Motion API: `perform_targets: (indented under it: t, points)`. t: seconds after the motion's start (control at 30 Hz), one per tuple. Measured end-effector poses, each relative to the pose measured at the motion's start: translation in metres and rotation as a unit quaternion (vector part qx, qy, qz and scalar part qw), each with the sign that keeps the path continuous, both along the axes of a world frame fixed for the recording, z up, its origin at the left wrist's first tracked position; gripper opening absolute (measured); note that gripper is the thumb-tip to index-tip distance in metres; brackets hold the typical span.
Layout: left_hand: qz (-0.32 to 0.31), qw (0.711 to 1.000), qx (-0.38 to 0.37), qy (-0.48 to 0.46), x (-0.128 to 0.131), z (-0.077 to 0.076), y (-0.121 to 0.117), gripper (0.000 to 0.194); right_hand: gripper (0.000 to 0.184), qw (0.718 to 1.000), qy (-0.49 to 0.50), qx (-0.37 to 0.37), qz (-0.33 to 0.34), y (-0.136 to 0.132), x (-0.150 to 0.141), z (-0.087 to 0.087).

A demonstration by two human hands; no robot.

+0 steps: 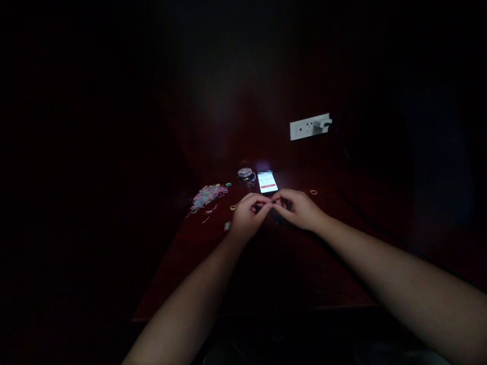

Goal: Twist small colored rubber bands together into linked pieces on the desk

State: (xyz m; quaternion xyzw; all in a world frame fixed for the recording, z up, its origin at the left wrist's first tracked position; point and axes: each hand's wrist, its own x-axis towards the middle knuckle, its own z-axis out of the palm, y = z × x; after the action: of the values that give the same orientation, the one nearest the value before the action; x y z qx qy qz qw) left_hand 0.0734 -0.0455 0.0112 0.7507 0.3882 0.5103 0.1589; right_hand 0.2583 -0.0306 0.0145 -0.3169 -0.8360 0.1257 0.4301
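My left hand (249, 215) and my right hand (299, 209) meet over the dark red table, thumbs and fingertips pinched together. Whatever sits between the fingertips is too small and dark to make out. Just beyond them lies a phone (268, 182) with its screen lit. To the left spreads a pile of small coloured bands (208, 196), pink, purple, green and yellow. A yellow band (233, 207) lies beside my left hand, and a little pale clump (227, 226) rests near that wrist. An orange band (313, 192) lies alone beyond my right hand.
A small round jar (245, 175) with a lid stands left of the phone. On the wall behind is a white socket panel (309, 126) with a plug (323, 123) in it. A dark cable runs down at the right. The surroundings are very dark.
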Motion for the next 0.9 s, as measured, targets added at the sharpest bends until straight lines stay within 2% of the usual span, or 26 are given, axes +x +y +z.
perform_targets:
  t: [0.43, 0.63, 0.9]
  points:
    - [-0.027, 0.998, -0.052, -0.033, 0.000, -0.012, 0.005, 0.011, 0.010, 1.000, 0.007, 0.006, 0.008, 0.001, 0.000, -0.002]
    - [-0.032, 0.995, -0.087, -0.048, 0.000, -0.011, 0.003, 0.022, 0.008, 1.000, 0.014, 0.017, -0.004, 0.005, 0.001, -0.005]
    - [-0.004, 0.996, -0.081, -0.030, 0.000, -0.010, 0.003, 0.014, 0.008, 1.000, 0.013, 0.023, -0.009, 0.004, 0.001, -0.003]
